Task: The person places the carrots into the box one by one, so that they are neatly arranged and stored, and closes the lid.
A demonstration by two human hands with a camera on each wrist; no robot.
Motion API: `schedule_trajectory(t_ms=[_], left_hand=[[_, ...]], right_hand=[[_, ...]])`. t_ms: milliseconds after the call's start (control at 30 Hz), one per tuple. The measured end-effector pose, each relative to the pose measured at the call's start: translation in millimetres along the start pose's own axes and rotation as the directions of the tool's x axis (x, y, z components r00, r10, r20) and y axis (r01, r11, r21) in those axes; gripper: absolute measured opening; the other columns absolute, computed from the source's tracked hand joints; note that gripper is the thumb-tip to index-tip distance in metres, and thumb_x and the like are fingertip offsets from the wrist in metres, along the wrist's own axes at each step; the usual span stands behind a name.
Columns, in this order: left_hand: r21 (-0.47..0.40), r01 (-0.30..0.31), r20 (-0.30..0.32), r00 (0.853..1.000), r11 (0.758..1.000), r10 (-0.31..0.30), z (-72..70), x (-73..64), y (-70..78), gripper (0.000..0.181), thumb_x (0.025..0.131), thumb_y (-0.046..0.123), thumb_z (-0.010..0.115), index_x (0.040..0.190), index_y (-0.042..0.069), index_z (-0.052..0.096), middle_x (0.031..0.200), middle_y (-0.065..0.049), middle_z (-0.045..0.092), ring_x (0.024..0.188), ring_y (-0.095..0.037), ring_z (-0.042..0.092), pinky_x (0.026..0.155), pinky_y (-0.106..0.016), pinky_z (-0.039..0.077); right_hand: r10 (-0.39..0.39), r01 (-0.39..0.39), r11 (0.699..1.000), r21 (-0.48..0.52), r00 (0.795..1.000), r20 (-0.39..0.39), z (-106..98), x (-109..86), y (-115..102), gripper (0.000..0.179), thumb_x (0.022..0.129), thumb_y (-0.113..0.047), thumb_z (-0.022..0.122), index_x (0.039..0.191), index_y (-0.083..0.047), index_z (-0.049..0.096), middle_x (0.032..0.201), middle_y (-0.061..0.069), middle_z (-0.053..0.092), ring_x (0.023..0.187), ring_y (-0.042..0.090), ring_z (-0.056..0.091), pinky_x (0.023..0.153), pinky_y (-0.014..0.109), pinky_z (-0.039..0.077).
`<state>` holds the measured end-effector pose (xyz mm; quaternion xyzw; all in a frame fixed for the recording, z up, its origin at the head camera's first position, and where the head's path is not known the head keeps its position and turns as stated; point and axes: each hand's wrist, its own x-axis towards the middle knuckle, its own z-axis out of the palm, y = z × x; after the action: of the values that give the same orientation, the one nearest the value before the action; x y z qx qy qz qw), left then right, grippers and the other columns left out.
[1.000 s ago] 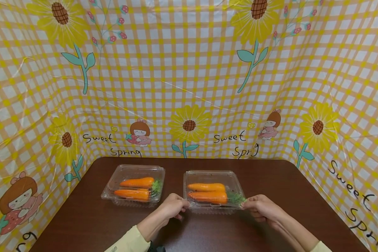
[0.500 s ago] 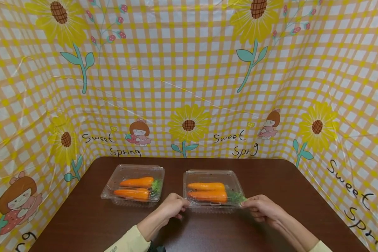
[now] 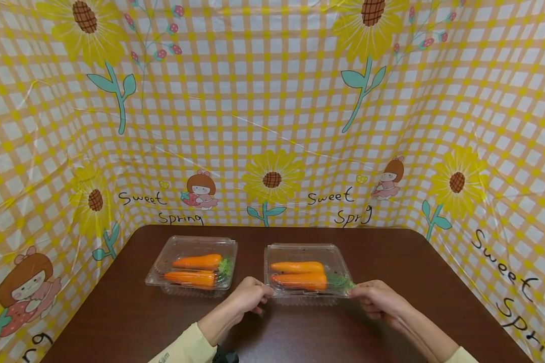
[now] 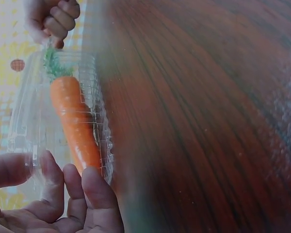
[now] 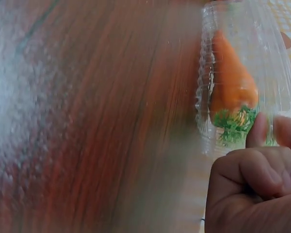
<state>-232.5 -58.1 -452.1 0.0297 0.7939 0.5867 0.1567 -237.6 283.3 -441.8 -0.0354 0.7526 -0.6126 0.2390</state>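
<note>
A clear plastic clamshell box [image 3: 305, 253] stands right of the table's middle, with two orange carrots [image 3: 298, 281] lying inside it. Green tops [image 3: 338, 282] show at their right end. With thumb and index finger, my left hand [image 3: 251, 296] pinches the box's front left corner; in the left wrist view the other fingers of that hand [image 4: 63, 206] are bent nearby. At the front right corner, my right hand [image 3: 377, 300] pinches the rim. The right wrist view shows its other fingers [image 5: 254, 174] curled in. Whether the lid is fully fastened cannot be told.
To the left, a second clear plastic box [image 3: 199, 245] holds two more carrots [image 3: 197, 262] with green tops. Both boxes rest on a dark brown wooden table [image 3: 290, 338]. A yellow checked cloth [image 3: 236, 126] with sunflowers hangs behind and at both sides.
</note>
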Motion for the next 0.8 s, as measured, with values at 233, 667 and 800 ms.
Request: schedule_trajectory(t_ms=[233,667,800], left_hand=[[-0.024,0.01,0.004,1.0,1.0,-0.01,-1.1,0.9,-0.8,0.024,0.092,0.019,0.066,0.087,-0.004,0.07,0.084,-0.002,0.056,0.079,-0.018,0.053,0.057,-0.026,0.052],[0.016,0.015,-0.016,1.0,1.0,-0.014,-4.7,-3.7,-1.6,0.029,0.096,0.028,0.065,0.095,0.0,0.069,0.085,-0.004,0.057,0.078,-0.018,0.054,0.059,-0.028,0.052],[0.056,-0.004,0.004,1.0,0.998,0.003,-7.9,-13.7,-2.5,0.03,0.096,0.031,0.067,0.103,0.001,0.066,0.086,-0.008,0.058,0.077,-0.019,0.055,0.061,-0.031,0.054]], right_hand=[[0.011,-0.01,1.0,-0.012,1.0,0.019,-4,-1.2,-3,0.04,0.097,-0.019,0.061,0.062,-0.021,0.041,0.055,-0.008,0.019,0.048,0.007,0.015,0.047,0.023,0.022],[0.026,-0.032,0.993,-0.114,0.998,-0.05,-7,-4.9,-3,0.036,0.099,-0.032,0.062,0.068,-0.014,0.057,0.055,-0.008,0.019,0.048,0.008,0.014,0.046,0.024,0.019],[0.006,-0.044,0.965,-0.258,0.989,-0.148,-7,-7.6,-5,0.041,0.098,-0.041,0.063,0.098,-0.001,0.072,0.055,-0.007,0.022,0.05,0.009,0.016,0.046,0.024,0.021]])
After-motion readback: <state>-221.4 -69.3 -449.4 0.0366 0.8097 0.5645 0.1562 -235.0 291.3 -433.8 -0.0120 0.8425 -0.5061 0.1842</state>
